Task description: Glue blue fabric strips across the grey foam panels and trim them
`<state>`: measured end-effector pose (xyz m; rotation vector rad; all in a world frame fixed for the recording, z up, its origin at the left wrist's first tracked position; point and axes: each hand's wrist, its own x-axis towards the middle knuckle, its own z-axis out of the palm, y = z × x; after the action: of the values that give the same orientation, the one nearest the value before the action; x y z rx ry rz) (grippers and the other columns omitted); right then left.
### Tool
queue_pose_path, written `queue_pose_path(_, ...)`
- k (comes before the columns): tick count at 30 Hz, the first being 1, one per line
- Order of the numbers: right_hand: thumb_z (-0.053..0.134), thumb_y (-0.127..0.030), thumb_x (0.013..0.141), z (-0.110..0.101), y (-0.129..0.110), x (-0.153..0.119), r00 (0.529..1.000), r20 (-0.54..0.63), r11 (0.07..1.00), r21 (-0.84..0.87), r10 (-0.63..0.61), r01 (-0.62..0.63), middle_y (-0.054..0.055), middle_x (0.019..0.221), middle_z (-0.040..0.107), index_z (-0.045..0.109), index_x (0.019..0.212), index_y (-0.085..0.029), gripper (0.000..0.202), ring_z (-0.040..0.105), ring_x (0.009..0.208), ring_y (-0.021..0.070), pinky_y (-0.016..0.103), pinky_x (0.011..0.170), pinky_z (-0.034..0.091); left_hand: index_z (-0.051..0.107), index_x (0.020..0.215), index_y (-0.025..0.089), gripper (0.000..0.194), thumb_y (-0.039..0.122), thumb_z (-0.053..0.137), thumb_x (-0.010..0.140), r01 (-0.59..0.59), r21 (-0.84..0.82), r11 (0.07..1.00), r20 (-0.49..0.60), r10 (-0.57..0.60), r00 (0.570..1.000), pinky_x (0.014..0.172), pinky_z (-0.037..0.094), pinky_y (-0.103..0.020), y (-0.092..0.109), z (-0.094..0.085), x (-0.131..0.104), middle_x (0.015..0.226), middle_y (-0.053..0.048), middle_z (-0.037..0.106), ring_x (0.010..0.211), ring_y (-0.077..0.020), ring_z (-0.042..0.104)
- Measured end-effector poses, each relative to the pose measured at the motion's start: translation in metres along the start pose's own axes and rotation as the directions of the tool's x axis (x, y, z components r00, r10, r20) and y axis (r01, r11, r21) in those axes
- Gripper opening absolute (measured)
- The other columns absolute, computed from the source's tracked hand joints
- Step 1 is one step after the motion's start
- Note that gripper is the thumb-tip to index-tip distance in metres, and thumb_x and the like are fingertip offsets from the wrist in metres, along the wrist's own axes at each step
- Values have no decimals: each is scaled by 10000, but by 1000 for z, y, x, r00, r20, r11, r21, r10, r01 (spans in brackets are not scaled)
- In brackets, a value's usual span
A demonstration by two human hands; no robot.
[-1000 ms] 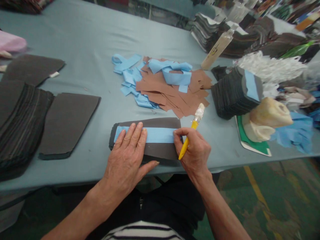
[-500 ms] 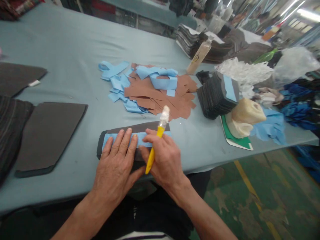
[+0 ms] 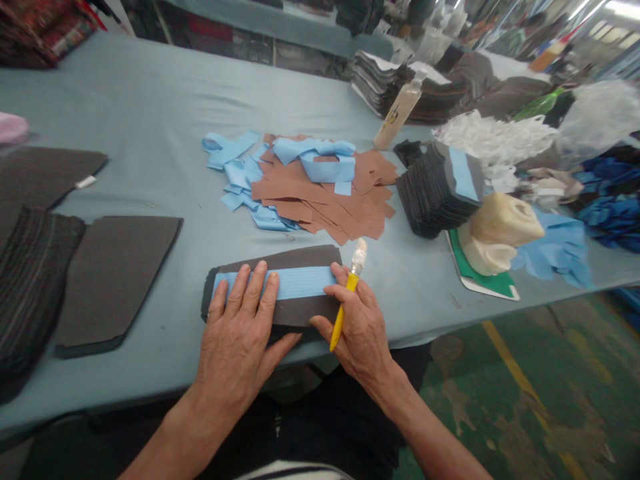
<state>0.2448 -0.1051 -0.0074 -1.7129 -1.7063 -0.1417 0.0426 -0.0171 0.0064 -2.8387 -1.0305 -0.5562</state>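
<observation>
A dark grey fabric piece (image 3: 305,309) lies at the table's front edge with a light blue strip (image 3: 303,283) along its length. My left hand (image 3: 240,320) rests flat on the left part of both, fingers stretched out. In my right hand (image 3: 363,320) a yellow-handled brush (image 3: 345,303) is held between thumb and fingers, its white-smeared bristles pointing up and away. The fingertips of that hand touch the right end of the strip. Just beyond lie brown strips (image 3: 320,200) with more blue strips (image 3: 327,167) on top and beside them.
On the left are a stack of dark panels (image 3: 37,287) and a single grey panel (image 3: 117,280). To the right stand a block of stacked dark pieces (image 3: 433,193), a cream-coloured container (image 3: 505,223) on a green board (image 3: 467,267), and a bottle (image 3: 397,117).
My right hand, with the brush, has slid right along the blue strip to its end, uncovering the middle. My left hand keeps its place on the piece. The view has shifted slightly.
</observation>
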Motion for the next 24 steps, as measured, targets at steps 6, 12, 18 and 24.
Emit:
queue_pose_path(6, 675, -440, 1018, 4, 6, -5, 998, -56, 1000, 0, -19, 19, 250, 1509, 652, 567, 1262, -217, 348, 609, 1439, 358, 580, 1104, 545, 470, 1584, 83, 774, 472, 698, 955, 51, -5, 999, -17, -51, 999, 1229, 393, -618, -4, 1, -4, 1658, -266, 481, 1531, -469, 471)
queue_pose_path(12, 638, -458, 1039, 6, 8, -11, 996, -89, 999, -51, -9, 5, 277, 1468, 672, 572, 1254, -186, 352, 710, 1276, 380, 555, 975, 610, 489, 1570, 75, 895, 515, 824, 866, 119, 18, 993, 7, -119, 993, 1235, 411, -638, -2, 0, -8, 1668, -271, 464, 1539, -488, 453)
queue_pose_path(18, 552, -597, 1044, 11, 21, -24, 976, -163, 990, 21, 141, -139, 217, 1537, 641, 580, 1291, -220, 451, 739, 1244, 388, 534, 909, 629, 387, 1628, 157, 1025, 679, 799, 848, 228, -62, 972, -27, -230, 973, 1255, 374, -679, -1, -9, -21, 1730, -259, 366, 1616, -456, 334)
queue_pose_path(24, 465, -762, 1003, 11, 27, -33, 938, -190, 957, 48, 289, -286, 176, 1488, 690, 567, 1291, -270, 580, 741, 1237, 426, 546, 800, 649, 478, 1519, 187, 594, 506, 608, 1035, 453, -43, 891, -213, -451, 867, 1174, 519, -504, -61, -22, -41, 1533, -195, 620, 1437, -308, 598)
